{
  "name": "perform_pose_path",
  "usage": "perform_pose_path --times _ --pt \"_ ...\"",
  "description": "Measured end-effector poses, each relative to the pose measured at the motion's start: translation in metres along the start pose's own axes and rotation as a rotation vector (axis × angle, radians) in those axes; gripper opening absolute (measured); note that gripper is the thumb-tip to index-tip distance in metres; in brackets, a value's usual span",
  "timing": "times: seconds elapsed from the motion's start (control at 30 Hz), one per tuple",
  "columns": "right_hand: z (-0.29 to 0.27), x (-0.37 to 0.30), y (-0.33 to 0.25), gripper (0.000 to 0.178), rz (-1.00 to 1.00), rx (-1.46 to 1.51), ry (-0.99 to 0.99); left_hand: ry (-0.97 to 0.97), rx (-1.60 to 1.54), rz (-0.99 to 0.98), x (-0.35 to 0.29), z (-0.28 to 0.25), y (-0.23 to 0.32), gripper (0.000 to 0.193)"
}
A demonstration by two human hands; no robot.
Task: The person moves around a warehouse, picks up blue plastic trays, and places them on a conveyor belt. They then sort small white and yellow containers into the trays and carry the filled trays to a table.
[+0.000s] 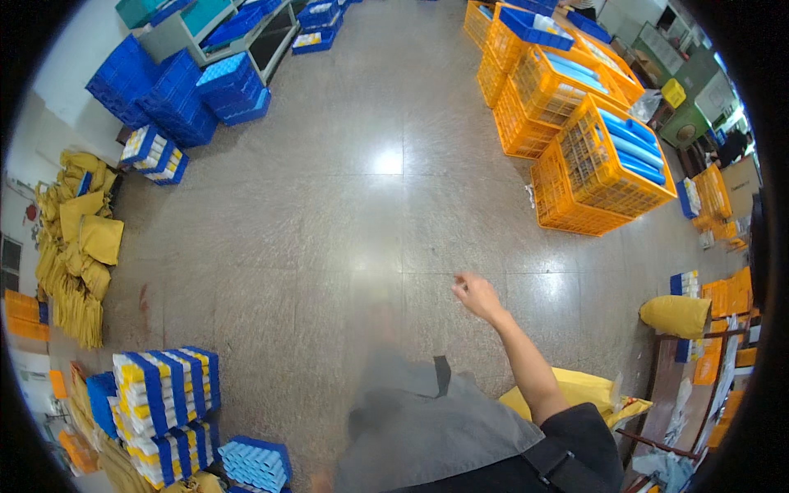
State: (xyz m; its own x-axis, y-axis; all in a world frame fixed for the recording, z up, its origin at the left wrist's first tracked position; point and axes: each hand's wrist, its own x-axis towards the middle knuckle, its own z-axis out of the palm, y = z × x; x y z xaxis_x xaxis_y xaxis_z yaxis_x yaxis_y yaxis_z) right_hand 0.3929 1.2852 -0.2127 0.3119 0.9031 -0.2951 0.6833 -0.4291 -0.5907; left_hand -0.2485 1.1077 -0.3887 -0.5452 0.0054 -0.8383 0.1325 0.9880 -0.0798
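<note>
My right hand (477,297) reaches out over the grey floor, its bare forearm coming from a short black sleeve. The fingers are loosely bent, a little apart, and I see nothing in them. At the lower edge a small skin-coloured blur seems to be my left hand (321,480); its fingers do not show. A grey apron (444,427) with a black strap covers my front. Partly behind my right forearm lies a yellow sack (579,390). Neither hand visibly touches any goods.
Orange crates (588,201) holding blue rolls (637,152) stand stacked at far right. Blue crates (177,90) are piled at far left, above yellow sacks (82,234). Strapped white-and-yellow bundles (164,394) and a crate of light-blue tubes (255,462) sit at near left.
</note>
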Motion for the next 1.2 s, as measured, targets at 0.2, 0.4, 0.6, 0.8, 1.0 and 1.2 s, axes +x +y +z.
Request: perform_pose_path --times 0.2,0.4,0.6,0.8,1.0,1.2 --pt "0.0 0.247 0.017 0.042 0.123 -0.12 -0.041 -0.047 -0.164 -0.053 -0.058 0.055 0.282 0.02" --pt "0.01 0.337 0.092 0.042 0.486 -0.242 -0.316 -0.105 0.109 0.742 -0.237 0.119 0.797 0.051" --pt "0.013 0.479 0.147 0.048 1.277 0.331 -0.426 -0.247 0.113 1.426 -0.428 0.2 1.176 0.048" --pt "-0.075 0.83 0.061 0.036 0.864 0.102 -0.219 -0.187 0.479 1.298 -0.369 0.226 1.335 0.054" --pt "-0.205 1.153 -0.068 0.04 0.563 0.239 0.098 -0.137 0.429 0.445 -0.285 0.17 1.362 0.058" --pt "-0.187 1.302 -0.089 0.04 0.862 0.335 0.331 -0.089 0.323 0.214 -0.299 0.185 1.54 0.059"
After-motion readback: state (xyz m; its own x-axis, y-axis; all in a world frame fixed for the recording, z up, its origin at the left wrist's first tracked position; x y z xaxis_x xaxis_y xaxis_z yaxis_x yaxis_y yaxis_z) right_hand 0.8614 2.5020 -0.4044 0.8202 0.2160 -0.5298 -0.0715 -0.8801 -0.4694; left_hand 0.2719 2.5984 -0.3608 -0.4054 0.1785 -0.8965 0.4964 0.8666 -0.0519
